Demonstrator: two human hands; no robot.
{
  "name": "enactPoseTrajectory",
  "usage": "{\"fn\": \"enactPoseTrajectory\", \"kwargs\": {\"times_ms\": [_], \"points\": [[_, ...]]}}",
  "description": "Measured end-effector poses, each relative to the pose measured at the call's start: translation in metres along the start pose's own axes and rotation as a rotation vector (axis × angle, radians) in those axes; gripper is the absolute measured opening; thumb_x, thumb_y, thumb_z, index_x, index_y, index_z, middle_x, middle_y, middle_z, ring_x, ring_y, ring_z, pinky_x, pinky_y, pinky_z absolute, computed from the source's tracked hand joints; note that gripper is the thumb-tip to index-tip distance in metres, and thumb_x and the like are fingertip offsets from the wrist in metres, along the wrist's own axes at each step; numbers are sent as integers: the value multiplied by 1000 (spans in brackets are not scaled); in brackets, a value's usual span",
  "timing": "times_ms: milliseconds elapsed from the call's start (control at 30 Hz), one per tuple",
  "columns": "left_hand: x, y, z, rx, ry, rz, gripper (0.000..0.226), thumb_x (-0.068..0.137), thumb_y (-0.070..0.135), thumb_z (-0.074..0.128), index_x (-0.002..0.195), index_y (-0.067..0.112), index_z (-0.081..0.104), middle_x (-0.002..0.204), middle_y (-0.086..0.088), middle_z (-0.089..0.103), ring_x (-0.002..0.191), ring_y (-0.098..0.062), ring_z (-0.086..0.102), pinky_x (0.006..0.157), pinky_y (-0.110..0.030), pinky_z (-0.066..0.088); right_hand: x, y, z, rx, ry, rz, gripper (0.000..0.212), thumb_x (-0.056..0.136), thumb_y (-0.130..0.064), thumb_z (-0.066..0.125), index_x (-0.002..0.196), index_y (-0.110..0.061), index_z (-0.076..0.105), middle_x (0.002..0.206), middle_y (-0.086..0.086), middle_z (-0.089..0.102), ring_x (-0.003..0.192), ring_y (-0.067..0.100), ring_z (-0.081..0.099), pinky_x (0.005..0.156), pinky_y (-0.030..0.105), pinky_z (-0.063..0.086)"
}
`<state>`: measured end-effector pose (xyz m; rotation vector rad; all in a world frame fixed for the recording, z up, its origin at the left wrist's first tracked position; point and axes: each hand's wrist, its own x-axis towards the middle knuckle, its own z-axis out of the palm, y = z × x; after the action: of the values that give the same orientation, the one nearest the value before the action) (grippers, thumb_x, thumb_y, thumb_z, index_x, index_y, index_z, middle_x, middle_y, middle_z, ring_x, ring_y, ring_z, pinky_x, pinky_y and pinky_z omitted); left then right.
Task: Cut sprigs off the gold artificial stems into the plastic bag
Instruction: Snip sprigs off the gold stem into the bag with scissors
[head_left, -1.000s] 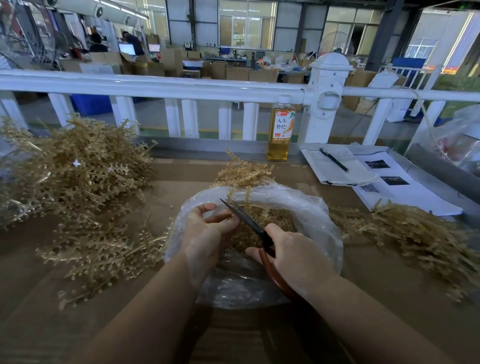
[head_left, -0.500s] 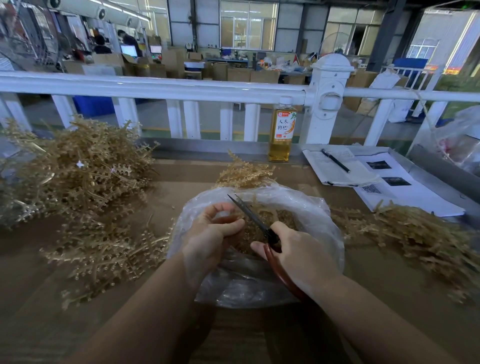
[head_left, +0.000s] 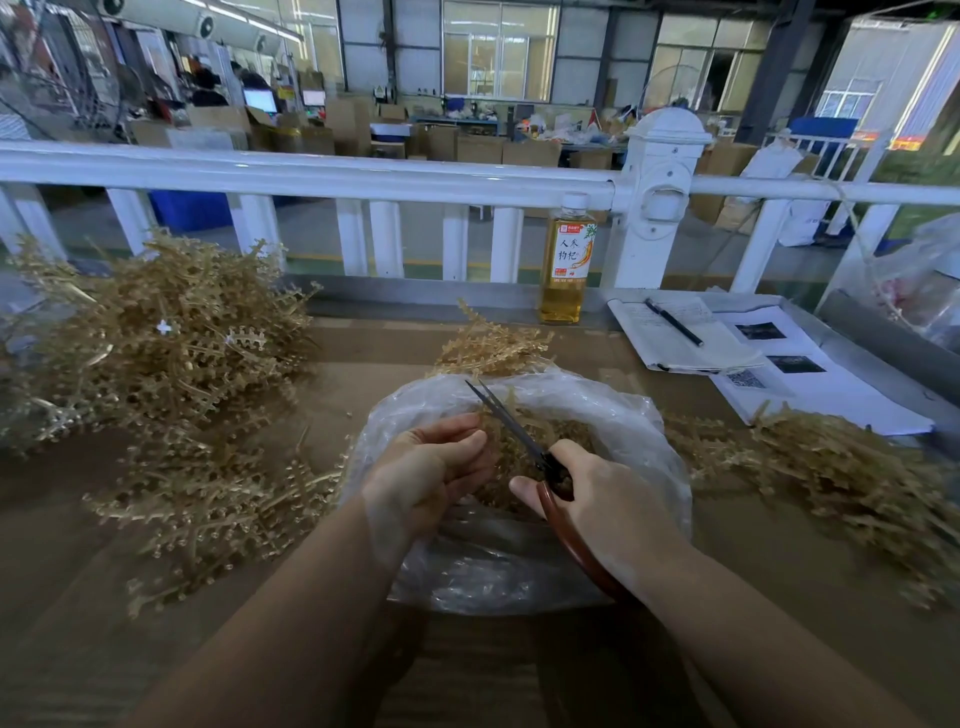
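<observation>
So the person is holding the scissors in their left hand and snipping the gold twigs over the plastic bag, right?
Not quite: the head view shows the dark-bladed scissors with reddish-brown handles in the right hand. The left hand holds a gold artificial sprig by the blades. The rest is right: the cutting happens over the clear plastic bag.

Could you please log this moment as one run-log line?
left hand: holds gold artificial stem | right hand: grips red-handled scissors | over clear plastic bag
</observation>
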<state>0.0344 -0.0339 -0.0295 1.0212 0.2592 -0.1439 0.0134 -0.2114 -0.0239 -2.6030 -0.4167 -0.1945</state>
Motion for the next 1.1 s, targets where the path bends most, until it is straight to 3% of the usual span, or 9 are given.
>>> {"fn": "enactPoseTrajectory", "kwargs": {"times_ms": [133, 300, 533, 700, 767, 833, 933, 1100], "points": [[0, -1, 2, -17, 38, 48, 16, 84, -9, 57, 82, 6, 61, 62, -7, 68, 55, -14, 67, 50, -23, 55, -2, -1, -1, 3, 4, -27, 32, 87, -66, 46, 89, -34, 47, 70, -13, 55, 69, 6, 53, 56, 16, 34], [1, -1, 9, -62, 87, 89, 16, 84, -7, 59, 80, 8, 58, 74, -9, 67, 62, -14, 67, 54, -23, 56, -5, 0, -2, -5, -8, -69, 34, 88, -66, 44, 93, -33, 49, 73, -13, 58, 72, 5, 58, 65, 22, 45], [1, 1, 14, -221, 143, 65, 18, 87, -8, 55, 79, 8, 54, 58, -5, 65, 51, -11, 66, 47, -22, 54, -5, 1, 2, -19, -31, -92, 34, 87, -68, 42, 94, -35, 43, 78, -10, 60, 73, 6, 59, 69, 28, 51], [2, 0, 16, -269, 185, 50, 20, 90, -8, 51, 79, 9, 51, 65, -9, 65, 50, -12, 66, 47, -23, 55, -5, -1, 3, -66, -25, -96, 36, 87, -69, 40, 96, -34, 40, 82, -9, 56, 78, 10, 57, 66, 25, 46], [3, 0, 18, -264, 192, 52, 17, 92, -8, 47, 90, 8, 51, 74, -10, 62, 48, -10, 65, 47, -22, 55, -6, -1, 4, -85, -32, -107, 38, 87, -70, 39, 99, -34, 41, 86, -9, 56, 81, 11, 56, 67, 24, 44], [4, -1, 18, -262, 195, 50, 18, 92, -9, 46, 96, 7, 51, 70, -10, 63, 46, -10, 64, 47, -22, 55, -6, -2, 4, -98, -32, -111, 39, 87, -70, 39, 100, -33, 41, 88, -8, 55, 84, 12, 56, 66, 24, 41], [4, -1, 18, -271, 200, 59, 24, 91, -9, 47, 77, 10, 47, 52, -5, 64, 46, -11, 65, 47, -23, 56, -5, -4, 5, -108, -19, -109, 37, 88, -69, 39, 96, -34, 39, 85, -9, 54, 83, 13, 56, 64, 25, 37], [3, -3, 16, -274, 163, 66, 27, 90, -8, 50, 72, 12, 44, 56, -7, 67, 52, -15, 68, 48, -25, 56, -2, -5, 7, -131, -7, -113, 37, 88, -69, 38, 94, -32, 39, 80, -8, 54, 78, 14, 57, 63, 25, 37]]}}
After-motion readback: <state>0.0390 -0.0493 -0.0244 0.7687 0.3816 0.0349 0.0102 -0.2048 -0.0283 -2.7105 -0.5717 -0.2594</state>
